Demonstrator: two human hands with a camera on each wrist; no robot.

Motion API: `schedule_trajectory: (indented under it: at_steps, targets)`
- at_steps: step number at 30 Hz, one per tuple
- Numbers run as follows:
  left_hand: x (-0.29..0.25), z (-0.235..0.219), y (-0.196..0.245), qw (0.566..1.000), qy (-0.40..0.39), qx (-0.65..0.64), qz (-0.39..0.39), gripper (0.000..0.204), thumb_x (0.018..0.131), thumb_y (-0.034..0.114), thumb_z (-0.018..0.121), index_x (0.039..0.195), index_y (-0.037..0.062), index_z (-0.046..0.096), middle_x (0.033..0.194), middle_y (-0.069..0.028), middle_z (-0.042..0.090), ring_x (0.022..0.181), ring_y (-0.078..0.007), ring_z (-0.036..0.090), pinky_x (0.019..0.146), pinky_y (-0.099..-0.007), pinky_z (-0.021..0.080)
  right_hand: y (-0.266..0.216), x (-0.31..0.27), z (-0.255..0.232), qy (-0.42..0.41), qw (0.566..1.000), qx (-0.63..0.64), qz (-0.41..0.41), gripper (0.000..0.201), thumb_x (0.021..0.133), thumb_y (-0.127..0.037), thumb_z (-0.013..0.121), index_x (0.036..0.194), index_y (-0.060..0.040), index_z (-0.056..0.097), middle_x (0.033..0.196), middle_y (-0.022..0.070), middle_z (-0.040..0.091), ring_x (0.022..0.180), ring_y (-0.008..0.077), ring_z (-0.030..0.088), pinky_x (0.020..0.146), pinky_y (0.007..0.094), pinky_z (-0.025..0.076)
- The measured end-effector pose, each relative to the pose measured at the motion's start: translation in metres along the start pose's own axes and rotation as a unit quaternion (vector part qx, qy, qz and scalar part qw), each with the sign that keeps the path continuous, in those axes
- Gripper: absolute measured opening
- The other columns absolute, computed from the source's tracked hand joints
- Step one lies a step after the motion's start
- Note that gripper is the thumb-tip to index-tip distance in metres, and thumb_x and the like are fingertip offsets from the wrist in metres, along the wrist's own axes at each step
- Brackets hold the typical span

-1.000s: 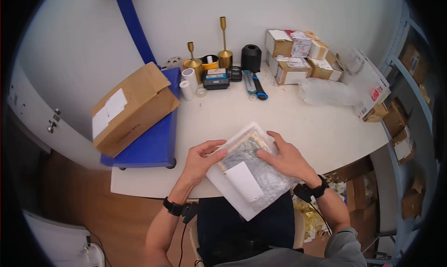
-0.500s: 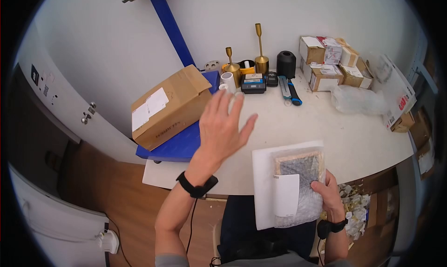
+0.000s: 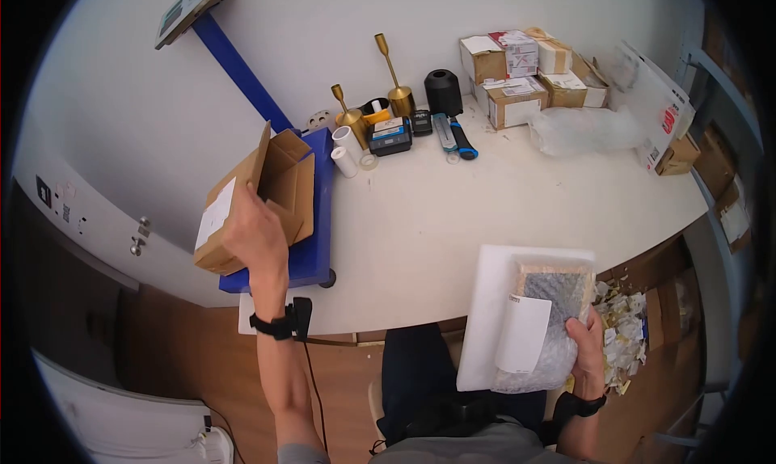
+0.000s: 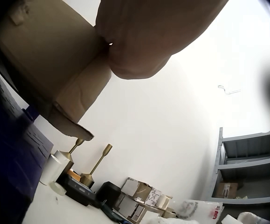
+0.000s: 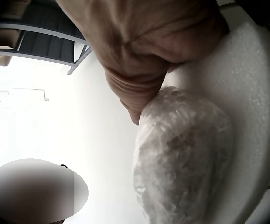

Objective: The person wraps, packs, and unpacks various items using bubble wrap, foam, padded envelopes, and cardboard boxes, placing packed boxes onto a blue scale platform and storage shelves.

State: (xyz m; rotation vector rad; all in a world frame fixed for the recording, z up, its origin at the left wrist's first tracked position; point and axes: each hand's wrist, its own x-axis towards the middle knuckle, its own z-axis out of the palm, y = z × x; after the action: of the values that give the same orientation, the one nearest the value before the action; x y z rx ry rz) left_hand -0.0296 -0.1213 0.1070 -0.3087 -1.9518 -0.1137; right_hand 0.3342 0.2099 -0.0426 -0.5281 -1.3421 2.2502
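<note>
At the left, the cardboard box (image 3: 217,254) stands tilted on the blue platform scale (image 3: 319,250), its near end open and its inside showing. My left hand (image 3: 257,231) pinches a raised flap of this box; its fingertips are partly hidden behind the hand in the left wrist view. Over my lap, at the table's front edge, my right hand (image 3: 592,347) grips a flat bubble-wrapped package (image 3: 558,298) together with a white foam sheet (image 3: 485,310) behind it. The thumb lies on the bubble wrap, and a white paper label (image 3: 524,335) covers part of the package's front.
Along the wall stand two brass candlesticks (image 3: 399,96), white rolls (image 3: 345,161), a black label printer (image 3: 390,137), a blue-handled cutter (image 3: 462,141) and a black cylinder (image 3: 443,92). Several small boxes (image 3: 517,104) and a clear plastic bag (image 3: 578,131) are at the back right.
My left hand has left the package, swung left to the box and taken hold of a flap; the box's end now stands open. My right hand keeps the package and foam, now turned more upright.
</note>
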Motion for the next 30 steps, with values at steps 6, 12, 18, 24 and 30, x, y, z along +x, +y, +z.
schedule_trajectory:
  at_steps: [6,12,18,24,30]
  targets:
    - [-0.053,-0.102,0.062,0.96,0.041,-0.239,0.142,0.019,0.107,0.004,0.052,0.113,-0.0056,0.068,0.102,-0.0174,0.078,0.091,-0.0349,0.077,0.082,-0.0425,0.063,-0.024,0.008,0.011,-0.011,0.998,0.056,0.01,0.069,0.083,-0.03,0.085,0.136,0.0036,0.056,0.124,0.0119,0.071,0.107,0.0207,0.07,0.091,0.0344,0.057]
    - [-0.075,-0.107,0.128,0.881,-0.04,-0.436,0.179,0.011,0.1,0.003,0.061,0.106,-0.0042,0.068,0.099,-0.0173,0.076,0.099,-0.034,0.078,0.09,-0.045,0.064,-0.052,0.008,0.011,-0.062,0.997,0.0,-0.045,0.079,0.074,-0.031,0.093,0.136,0.0037,0.058,0.126,0.01,0.07,0.11,0.0182,0.068,0.096,0.0335,0.054]
    - [-0.122,-0.068,0.157,0.839,-0.119,-0.518,0.118,0.007,0.096,0.0,0.065,0.101,-0.0036,0.07,0.097,-0.0157,0.076,0.095,-0.0328,0.077,0.087,-0.0431,0.063,-0.031,0.007,-0.031,-0.067,0.993,-0.094,-0.005,0.068,0.086,-0.021,0.084,0.144,0.0026,0.055,0.13,0.0072,0.069,0.113,0.0141,0.064,0.098,0.0309,0.05]
    - [-0.143,-0.072,0.165,0.836,-0.171,-0.516,0.072,0.025,0.091,0.002,0.073,0.109,0.0009,0.055,0.115,-0.0193,0.069,0.126,-0.043,0.064,0.117,-0.0613,0.04,-0.015,-0.002,-0.027,0.091,0.986,-0.142,0.005,0.049,0.09,-0.012,0.079,0.133,0.004,0.06,0.114,0.0074,0.071,0.098,0.0129,0.066,0.086,0.0294,0.054]
    - [-0.152,-0.077,0.173,0.841,-0.225,-0.49,0.045,0.05,0.077,-0.017,0.058,0.122,0.0,0.044,0.14,-0.0231,0.055,0.14,-0.0506,0.049,0.123,-0.0637,0.028,-0.015,-0.011,0.0,0.118,0.957,-0.263,-0.017,0.048,0.088,-0.016,0.082,0.127,0.003,0.062,0.106,0.0087,0.071,0.091,0.0141,0.065,0.081,0.0309,0.054]
